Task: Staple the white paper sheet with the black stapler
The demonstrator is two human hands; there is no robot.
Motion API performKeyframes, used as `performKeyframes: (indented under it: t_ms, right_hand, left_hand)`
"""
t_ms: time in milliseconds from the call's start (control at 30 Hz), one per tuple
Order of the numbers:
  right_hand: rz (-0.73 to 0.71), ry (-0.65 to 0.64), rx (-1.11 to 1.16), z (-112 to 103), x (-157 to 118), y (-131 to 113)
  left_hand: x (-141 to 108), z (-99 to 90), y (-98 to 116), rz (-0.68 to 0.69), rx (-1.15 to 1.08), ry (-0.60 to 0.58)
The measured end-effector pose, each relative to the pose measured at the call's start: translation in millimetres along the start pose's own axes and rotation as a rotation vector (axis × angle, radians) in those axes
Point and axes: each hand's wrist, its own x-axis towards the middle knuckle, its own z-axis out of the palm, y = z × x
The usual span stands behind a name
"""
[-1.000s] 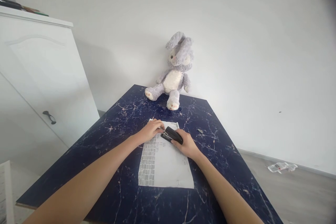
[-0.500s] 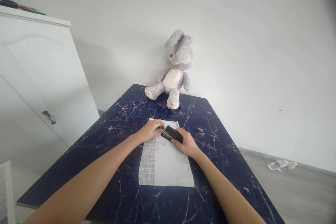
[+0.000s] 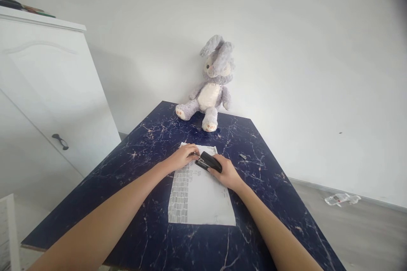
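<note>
My right hand (image 3: pixel 226 172) is wrapped around a black stapler (image 3: pixel 210 161), holding it tilted above a white printed sheet of paper (image 3: pixel 210 203). The front of the stapler points left, toward my left hand (image 3: pixel 184 157). The fingertips of my left hand are pressed together right at that front end; whatever they pinch is too small to make out. Under both hands lies the paper, with rows of dense print along its left side. A small grey piece (image 3: pixel 243 156), perhaps a strip of staples, rests on the table to the right of the stapler.
The dark blue marbled table (image 3: pixel 152 228) narrows away toward the wall. At its far end a grey plush rabbit (image 3: pixel 210 93) sits against the wall. A white cabinet (image 3: pixel 47 93) stands at the left. Clear plastic packaging (image 3: pixel 341 199) lies on the floor at right.
</note>
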Motion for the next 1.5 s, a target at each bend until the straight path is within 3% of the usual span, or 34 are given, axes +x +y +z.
performKeyframes:
  t_ms: [667, 900, 1033, 1200, 1500]
  right_hand:
    - [0.008, -0.002, 0.014, -1.0, -0.7, -0.4]
    - [0.015, 0.000, 0.178, -18.3, -5.6, 1.2]
    - [-0.044, -0.051, 0.317, -19.6, -8.5, -9.7]
    - [-0.082, -0.074, 0.338, -10.0, -8.5, -30.3]
    - [-0.012, 0.027, 0.218, -11.2, -6.7, -31.1]
  left_hand:
    - [-2.3, -8.7, -1.9, 0.086, 0.020, -0.012]
    - [-13.6, -33.6, 11.3, -0.132, -0.329, -0.179]
    - [-11.8, -22.6, 25.6, -0.094, -0.349, -0.136]
    - [-7.8, -2.6, 32.8, -0.005, -0.335, -0.190]
    - [-4.9, -5.0, 20.1, -0.007, -0.185, -0.032]
